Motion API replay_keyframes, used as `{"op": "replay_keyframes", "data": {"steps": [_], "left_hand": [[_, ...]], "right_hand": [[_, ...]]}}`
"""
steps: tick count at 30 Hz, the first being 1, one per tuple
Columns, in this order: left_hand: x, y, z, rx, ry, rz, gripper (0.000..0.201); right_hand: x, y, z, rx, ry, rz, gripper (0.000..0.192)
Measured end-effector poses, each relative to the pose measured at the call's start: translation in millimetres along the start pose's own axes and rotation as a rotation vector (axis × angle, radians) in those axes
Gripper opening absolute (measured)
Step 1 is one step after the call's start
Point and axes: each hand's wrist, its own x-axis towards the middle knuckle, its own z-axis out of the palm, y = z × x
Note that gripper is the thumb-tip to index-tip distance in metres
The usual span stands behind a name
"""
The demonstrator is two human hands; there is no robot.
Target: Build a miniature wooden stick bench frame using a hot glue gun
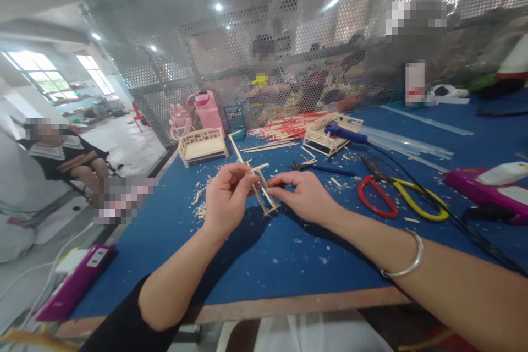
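My left hand [226, 198] is closed, thumb and fingers pinching a small frame of thin wooden sticks [271, 210] above the blue table. My right hand [307, 197] has its thumb and forefinger pressed together at the frame's right side, on a pale stick inside it; the fingertips partly hide the contact. One long stick of the frame points away past my left fingers. Beyond my hands are a miniature wooden bench [204, 148] and a second small stick-built piece [317, 140]. A blue glue gun [348, 133] rests against the latter.
Blue-handled pliers [330, 169] and red-and-yellow scissors [377, 196] lie to the right, near a black cord. Red-tipped sticks [289, 127] and clear glue sticks [408, 146] lie farther back. Purple power strips [80, 280] sit at both sides. A person [70, 157] sits at the left.
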Motion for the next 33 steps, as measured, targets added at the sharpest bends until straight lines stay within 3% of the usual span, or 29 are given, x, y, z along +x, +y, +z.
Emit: {"op": "replay_keyframes", "data": {"steps": [18, 33], "left_hand": [[-0.4, -4.9, 0.1, 0.037, -0.056, 0.053, 0.018], [-0.4, -5.6, -0.8, 0.075, -0.091, 0.074, 0.017]], "right_hand": [[-0.6, 6.8, 0.4, 0.083, -0.07, -0.018, 0.01], [-1.8, 6.1, -1.4, 0.025, -0.096, 0.005, 0.009]]}}
